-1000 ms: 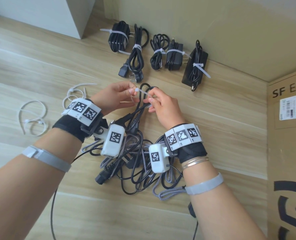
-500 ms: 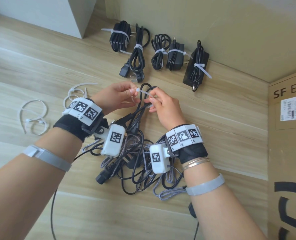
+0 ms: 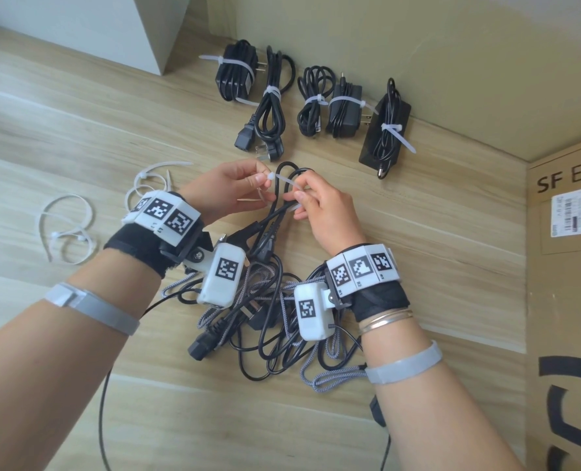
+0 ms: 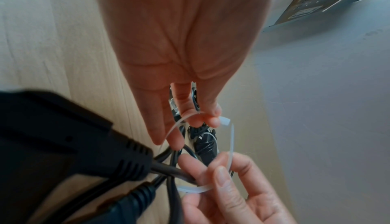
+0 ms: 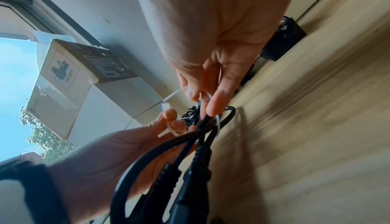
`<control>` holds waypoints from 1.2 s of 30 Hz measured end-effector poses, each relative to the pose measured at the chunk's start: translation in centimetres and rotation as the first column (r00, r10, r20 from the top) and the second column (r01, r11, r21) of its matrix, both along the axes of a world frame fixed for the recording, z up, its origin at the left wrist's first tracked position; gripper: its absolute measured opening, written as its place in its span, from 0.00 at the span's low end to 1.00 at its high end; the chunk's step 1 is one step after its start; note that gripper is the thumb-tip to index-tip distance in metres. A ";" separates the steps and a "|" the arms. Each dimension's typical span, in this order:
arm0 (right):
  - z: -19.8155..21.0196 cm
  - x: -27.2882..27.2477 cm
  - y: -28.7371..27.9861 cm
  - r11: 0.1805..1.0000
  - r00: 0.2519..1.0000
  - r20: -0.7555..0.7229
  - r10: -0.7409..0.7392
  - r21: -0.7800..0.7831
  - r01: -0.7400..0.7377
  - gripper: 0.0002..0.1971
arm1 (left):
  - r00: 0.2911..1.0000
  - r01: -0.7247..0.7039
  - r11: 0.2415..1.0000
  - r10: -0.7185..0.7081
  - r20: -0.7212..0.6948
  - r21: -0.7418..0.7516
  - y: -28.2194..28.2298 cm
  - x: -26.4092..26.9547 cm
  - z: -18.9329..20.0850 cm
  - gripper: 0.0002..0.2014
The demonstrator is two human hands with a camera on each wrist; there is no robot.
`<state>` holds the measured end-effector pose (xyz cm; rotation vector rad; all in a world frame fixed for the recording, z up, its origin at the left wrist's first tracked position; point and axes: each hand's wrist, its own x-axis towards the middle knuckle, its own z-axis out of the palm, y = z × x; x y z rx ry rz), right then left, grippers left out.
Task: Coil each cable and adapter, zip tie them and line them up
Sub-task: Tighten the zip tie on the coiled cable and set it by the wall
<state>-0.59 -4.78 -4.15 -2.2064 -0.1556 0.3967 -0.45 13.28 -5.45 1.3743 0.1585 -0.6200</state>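
A folded black power cable (image 3: 284, 198) hangs between my hands above the floor, its plugs (image 4: 84, 144) trailing toward my wrists. A white zip tie (image 3: 284, 181) loops around the folded cable. My left hand (image 3: 262, 185) pinches the tie's square head (image 4: 224, 121) between thumb and forefinger. My right hand (image 3: 297, 198) pinches the tie's strap (image 4: 231, 145) beside the cable. In the right wrist view the strap's free tip (image 5: 175, 94) points toward the head (image 5: 166, 106), a short gap apart. The cable's far loop (image 5: 229, 112) shows past my fingers.
Several black bundles with zip ties lie in a row along the wall, from an adapter (image 3: 236, 74) to a flat brick (image 3: 386, 127). A tangled pile of loose cables (image 3: 265, 328) lies under my wrists. Spare zip ties (image 3: 68, 229) lie at left; a cardboard box (image 3: 568, 266) stands at right.
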 end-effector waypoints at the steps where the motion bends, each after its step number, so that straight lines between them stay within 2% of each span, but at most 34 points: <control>1: 0.0 0.0 0.0 1.000 1.000 0.003 0.008 -0.008 -0.008 0.05 | 1.000 0.000 1.000 0.000 0.000 -0.003 0.0 0.0 0.0 0.11; 9: -0.1 0.0 0.0 1.000 1.000 0.009 0.022 -0.021 -0.022 0.05 | 1.000 -0.004 0.999 0.004 -0.006 -0.049 0.1 -0.2 0.0 0.11; 17: -0.1 0.0 0.1 0.999 0.999 0.006 0.036 -0.022 -0.036 0.05 | 1.000 0.004 1.000 -0.004 -0.007 -0.021 0.0 -0.1 0.1 0.11; 20: -0.1 0.0 0.1 0.999 0.999 0.014 0.047 -0.028 -0.046 0.04 | 1.000 0.006 1.000 -0.006 0.011 0.030 -0.3 -0.2 0.3 0.08; 23: -0.1 0.0 0.2 0.999 0.999 0.008 0.043 -0.025 -0.043 0.04 | 0.995 0.019 0.995 -0.028 0.094 0.094 -0.6 -0.3 0.4 0.05; 28: 0.2 0.0 0.2 0.999 0.999 -0.010 0.041 0.010 -0.041 0.04 | 0.991 -0.028 0.993 0.013 0.131 0.115 -0.4 -0.2 0.1 0.07; 31: 0.4 0.0 0.2 0.998 0.998 -0.003 0.060 0.027 -0.060 0.08 | 0.989 -0.038 0.990 0.018 0.146 0.133 -0.5 -0.1 -0.2 0.08; 36: 0.2 0.1 0.2 0.997 0.997 0.017 0.079 0.025 -0.079 0.06 | 0.983 -0.043 0.980 0.007 0.182 0.195 -0.7 0.0 -0.3 0.10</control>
